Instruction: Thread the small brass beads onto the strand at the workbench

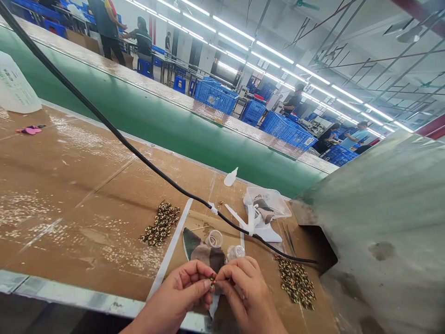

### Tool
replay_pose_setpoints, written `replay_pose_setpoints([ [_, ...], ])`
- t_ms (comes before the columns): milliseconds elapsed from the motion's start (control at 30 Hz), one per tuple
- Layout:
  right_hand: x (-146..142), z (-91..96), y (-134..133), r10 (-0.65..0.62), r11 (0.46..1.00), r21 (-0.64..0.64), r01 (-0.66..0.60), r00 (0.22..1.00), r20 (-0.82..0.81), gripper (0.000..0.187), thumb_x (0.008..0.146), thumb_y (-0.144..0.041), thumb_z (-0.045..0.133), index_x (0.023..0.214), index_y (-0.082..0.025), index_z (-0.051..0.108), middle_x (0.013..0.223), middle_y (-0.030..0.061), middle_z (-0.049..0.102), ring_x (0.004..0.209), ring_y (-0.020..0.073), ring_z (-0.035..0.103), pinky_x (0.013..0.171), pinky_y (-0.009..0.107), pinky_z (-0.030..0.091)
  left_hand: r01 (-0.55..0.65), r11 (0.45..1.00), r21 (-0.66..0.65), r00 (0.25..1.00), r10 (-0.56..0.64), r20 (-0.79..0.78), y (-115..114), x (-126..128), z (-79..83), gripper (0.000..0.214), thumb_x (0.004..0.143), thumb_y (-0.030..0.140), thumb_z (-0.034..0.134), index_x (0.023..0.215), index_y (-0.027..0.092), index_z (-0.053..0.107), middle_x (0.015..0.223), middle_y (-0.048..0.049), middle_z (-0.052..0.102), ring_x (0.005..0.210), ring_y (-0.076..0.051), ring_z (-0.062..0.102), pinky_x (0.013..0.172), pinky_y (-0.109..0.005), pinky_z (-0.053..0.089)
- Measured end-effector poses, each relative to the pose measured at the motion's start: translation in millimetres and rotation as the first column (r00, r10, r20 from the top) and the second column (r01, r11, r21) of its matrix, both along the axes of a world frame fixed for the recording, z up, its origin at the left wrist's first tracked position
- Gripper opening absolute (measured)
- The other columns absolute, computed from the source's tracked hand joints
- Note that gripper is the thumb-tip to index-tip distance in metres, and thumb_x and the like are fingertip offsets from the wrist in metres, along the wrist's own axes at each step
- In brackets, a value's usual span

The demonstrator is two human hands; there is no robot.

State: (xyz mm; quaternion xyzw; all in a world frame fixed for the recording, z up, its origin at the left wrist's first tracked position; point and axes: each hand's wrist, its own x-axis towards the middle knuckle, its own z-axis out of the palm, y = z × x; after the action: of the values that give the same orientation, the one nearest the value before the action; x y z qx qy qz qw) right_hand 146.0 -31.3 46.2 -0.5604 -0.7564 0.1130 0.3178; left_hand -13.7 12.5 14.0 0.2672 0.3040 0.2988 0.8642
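Observation:
Low at the front edge of the table, my left hand (184, 292) pinches a small black-and-gold piece (212, 281) with red specks between thumb and fingers. My right hand (246, 292) meets it from the right, thumb and forefinger pressed together against the piece's edge; whatever is between those fingertips is hidden. Just beyond lies a grey, pink and brown patterned cloth (198, 247), with a clear round cup (214, 238) on it and more small clear cups (235, 252) beside it. Similar small pieces form a left heap (160, 225) and a red-specked right heap (295, 283).
A black cable (139, 160) crosses over the table. Behind the cups stand a clear plastic tub (278, 204) and a white dropper bottle (231, 177). Thin metal tools (288, 239) lie near a metal housing (385, 241) at right. A green conveyor belt (156, 123) runs beyond.

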Motion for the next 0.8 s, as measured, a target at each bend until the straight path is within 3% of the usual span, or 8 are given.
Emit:
replay_pose_setpoints([
  [467, -3.8, 3.9, 1.6, 0.019, 0.987, 0.151, -0.044, 0.987, 0.162, 0.023, 0.094, -0.018, 0.038, 0.079, -0.019, 0.056, 0.074, 0.0003, 0.057, 0.068, 0.0137, 0.05, 0.072, 0.029, 0.033, -0.018, 0.999, 0.027, 0.999, 0.019, -0.035, -1.3, 2.6, -2.6, 0.009, 0.071, 0.02, 0.068, 0.075, 0.015, 0.062, 0.059, 0.0021, 0.063, 0.055, -0.009, 0.052, 0.059, -0.024, 0.04],
  [800, -2.3, 6.4, 3.1, 0.028, 0.98, 0.185, -0.078, 0.966, 0.257, 0.024, 0.093, -0.013, 0.038, 0.079, -0.018, 0.056, 0.071, 0.001, 0.057, 0.066, 0.0136, 0.052, 0.073, 0.03, 0.031, -0.001, 0.999, 0.044, 0.997, 0.005, -0.076, -2.0, 2.4, -2.5, 0.011, 0.071, 0.022, 0.067, 0.077, 0.015, 0.06, 0.06, 0.0022, 0.062, 0.056, -0.01, 0.052, 0.06, -0.025, 0.041],
])
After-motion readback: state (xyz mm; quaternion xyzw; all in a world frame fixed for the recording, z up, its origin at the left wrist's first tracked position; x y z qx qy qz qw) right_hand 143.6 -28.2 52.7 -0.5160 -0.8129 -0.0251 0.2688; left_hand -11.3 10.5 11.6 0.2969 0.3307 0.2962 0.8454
